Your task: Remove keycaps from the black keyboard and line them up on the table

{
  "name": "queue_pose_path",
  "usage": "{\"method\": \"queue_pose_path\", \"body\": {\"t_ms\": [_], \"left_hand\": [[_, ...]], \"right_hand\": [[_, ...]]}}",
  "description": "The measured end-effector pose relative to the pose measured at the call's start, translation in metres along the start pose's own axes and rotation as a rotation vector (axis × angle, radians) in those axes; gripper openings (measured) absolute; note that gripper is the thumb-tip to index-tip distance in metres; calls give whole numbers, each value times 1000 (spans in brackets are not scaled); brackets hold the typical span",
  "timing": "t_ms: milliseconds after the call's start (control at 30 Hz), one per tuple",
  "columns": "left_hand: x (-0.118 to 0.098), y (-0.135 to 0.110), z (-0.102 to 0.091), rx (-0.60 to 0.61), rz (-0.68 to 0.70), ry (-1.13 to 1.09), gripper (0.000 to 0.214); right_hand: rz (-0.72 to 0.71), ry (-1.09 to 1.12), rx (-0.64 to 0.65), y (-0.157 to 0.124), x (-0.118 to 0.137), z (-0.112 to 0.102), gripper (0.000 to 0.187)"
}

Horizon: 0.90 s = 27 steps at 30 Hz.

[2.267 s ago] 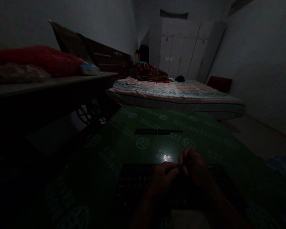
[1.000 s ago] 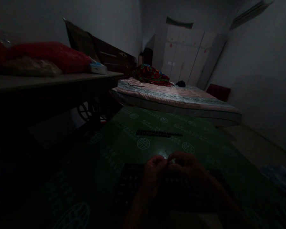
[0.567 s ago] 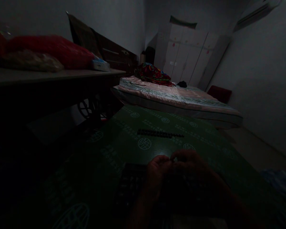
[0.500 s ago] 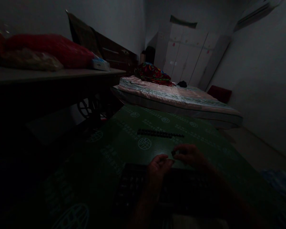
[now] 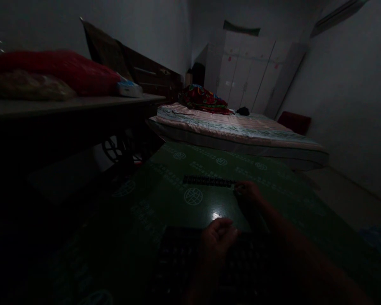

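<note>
A black keyboard [image 5: 178,254] lies at the near side of the green table, under my forearms and very dark. My left hand [image 5: 220,237] hovers above its far edge, thumb and fingers curled together; whatever is between them cannot be made out. Farther off, small black keycaps [image 5: 206,181] lie in neat rows. At the right end of these rows, my right hand [image 5: 247,190] reaches down with its fingertips pinched. They seem to be on a black keycap, mostly hidden by the fingers and the dim light.
The green table [image 5: 158,190] carries white globe prints and lettering. Behind it stands a bed [image 5: 241,131] with a bundled red blanket [image 5: 201,98]. To the left, a raised tabletop [image 5: 92,103] holds a red plastic bag [image 5: 66,70] and a small box [image 5: 129,89].
My right hand has moved away from my left hand, forward to the right end of the keycap rows. My left hand has lowered slightly and stays over the keyboard.
</note>
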<state>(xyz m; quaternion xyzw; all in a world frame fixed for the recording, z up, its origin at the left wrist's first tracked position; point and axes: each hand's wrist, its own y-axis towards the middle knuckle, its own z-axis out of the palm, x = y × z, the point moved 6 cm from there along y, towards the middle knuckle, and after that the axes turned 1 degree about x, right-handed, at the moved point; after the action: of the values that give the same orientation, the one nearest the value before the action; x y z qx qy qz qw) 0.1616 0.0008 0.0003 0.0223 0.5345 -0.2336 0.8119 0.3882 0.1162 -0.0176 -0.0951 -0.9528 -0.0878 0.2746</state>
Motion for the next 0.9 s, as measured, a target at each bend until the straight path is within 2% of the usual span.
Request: {"method": "queue_pose_path", "body": {"t_ms": [233,433,633,900], "left_hand": [[6,3,-1,28,-24,5,43],[4,-3,2,32,-57,43,35],[-4,-8,7,83,-62,110,26],[1,-7,8,97,-83,149,24]], "right_hand": [[21,-38,28,13,-3,6,25],[31,-43,39,16,-8,10,28],[36,-30,52,18,-10,13,26],[44,-37,46,18,-9,12,28]]}}
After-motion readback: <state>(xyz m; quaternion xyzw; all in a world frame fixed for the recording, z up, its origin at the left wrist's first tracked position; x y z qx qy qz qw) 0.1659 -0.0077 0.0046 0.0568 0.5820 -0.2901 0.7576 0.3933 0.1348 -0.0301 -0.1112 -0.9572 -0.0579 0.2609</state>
